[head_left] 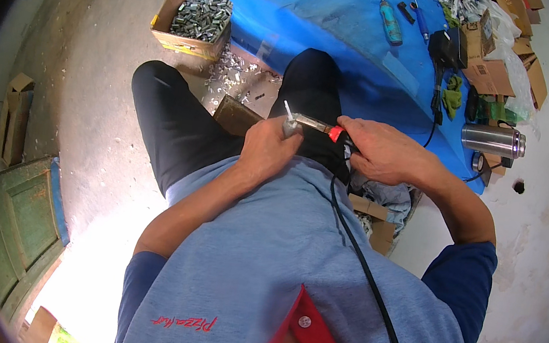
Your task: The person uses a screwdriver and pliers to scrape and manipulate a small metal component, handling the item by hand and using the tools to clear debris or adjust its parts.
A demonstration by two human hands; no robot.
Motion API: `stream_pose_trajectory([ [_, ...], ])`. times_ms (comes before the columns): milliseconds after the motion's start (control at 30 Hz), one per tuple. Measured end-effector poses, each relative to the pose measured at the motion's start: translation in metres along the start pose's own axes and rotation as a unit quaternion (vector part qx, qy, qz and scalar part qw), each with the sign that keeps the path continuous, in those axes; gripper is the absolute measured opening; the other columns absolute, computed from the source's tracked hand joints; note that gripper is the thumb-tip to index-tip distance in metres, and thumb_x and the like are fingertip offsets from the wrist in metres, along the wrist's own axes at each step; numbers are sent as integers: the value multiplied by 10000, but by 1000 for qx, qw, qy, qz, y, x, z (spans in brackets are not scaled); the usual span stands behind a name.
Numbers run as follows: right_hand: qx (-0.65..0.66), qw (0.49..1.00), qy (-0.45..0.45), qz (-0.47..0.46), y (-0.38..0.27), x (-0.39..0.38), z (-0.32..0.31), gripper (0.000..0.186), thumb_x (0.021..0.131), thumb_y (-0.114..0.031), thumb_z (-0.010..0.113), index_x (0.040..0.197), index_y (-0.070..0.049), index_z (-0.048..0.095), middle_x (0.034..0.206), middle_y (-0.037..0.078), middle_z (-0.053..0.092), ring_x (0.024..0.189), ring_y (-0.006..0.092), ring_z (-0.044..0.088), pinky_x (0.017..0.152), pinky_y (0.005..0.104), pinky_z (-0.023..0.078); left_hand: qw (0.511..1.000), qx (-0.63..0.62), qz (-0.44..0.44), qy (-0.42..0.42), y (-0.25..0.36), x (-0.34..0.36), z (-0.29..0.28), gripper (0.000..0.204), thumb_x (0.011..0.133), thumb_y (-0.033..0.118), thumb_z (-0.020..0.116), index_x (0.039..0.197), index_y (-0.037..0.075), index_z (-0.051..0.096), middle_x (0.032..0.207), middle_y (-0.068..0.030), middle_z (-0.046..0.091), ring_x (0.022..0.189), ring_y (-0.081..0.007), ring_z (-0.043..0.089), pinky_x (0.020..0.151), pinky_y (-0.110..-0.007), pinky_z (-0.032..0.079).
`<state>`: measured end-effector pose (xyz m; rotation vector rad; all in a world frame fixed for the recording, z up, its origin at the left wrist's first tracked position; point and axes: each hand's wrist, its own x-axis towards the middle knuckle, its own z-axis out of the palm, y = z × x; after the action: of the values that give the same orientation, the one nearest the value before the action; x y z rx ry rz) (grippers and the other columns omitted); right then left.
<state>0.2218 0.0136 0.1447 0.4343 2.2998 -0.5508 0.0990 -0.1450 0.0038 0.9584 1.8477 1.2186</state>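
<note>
My left hand (268, 147) is closed around a small grey cylinder (289, 128) with a thin white stem (287, 109) sticking up from its top. Fingers cover most of this piece. In my right hand (383, 150) is a soldering iron (314, 124) with a metal barrel and a red collar; its black cord (363, 258) runs down across my shirt. The iron's tip points left and meets the top of the cylinder, though whether they touch I cannot tell. Both hands are above my lap, close together.
An open cardboard box (161, 37) full of small metal cylinders stands on the floor ahead, with white scraps beside it. On the blue-covered table (295, 3) lie a teal screwdriver (390, 24), a black adapter (446, 48) and a steel flask (491, 140). A green wooden panel (14, 229) is at left.
</note>
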Motion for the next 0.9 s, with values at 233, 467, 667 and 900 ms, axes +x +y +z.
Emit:
stream_pose_trajectory([
  [233,-23,1000,-6,4,-8,-3,-11,518,882,-121,527,1352,58,402,1190,255,564,1154,402,532,995,447,422,999,5,-22,-27,6,2,-3,352,891,298,622,800,-40,647,644,-231,601,594,-368,613,604,-445,475],
  [467,-55,998,-6,-21,-4,-5,-22,499,870,-115,548,1325,45,420,1149,229,575,1117,395,551,961,448,440,1000,25,-8,-9,2,2,-1,416,921,346,610,780,-45,636,621,-230,577,568,-360,591,587,-446,464],
  [667,-20,998,-47,-23,-2,-2,-25,408,872,-123,535,1245,27,465,1085,224,582,1089,404,559,932,463,444,999,0,3,-36,-1,1,0,412,941,347,594,819,-44,640,642,-229,585,584,-356,589,598,-440,467],
  [900,10,997,-72,-37,2,1,-29,378,869,-122,515,1227,-1,491,1045,228,592,1037,407,568,894,465,450,997,-19,-3,-70,-5,1,1,377,951,302,587,816,-47,626,606,-168,557,550,-240,531,576,-403,446],
])
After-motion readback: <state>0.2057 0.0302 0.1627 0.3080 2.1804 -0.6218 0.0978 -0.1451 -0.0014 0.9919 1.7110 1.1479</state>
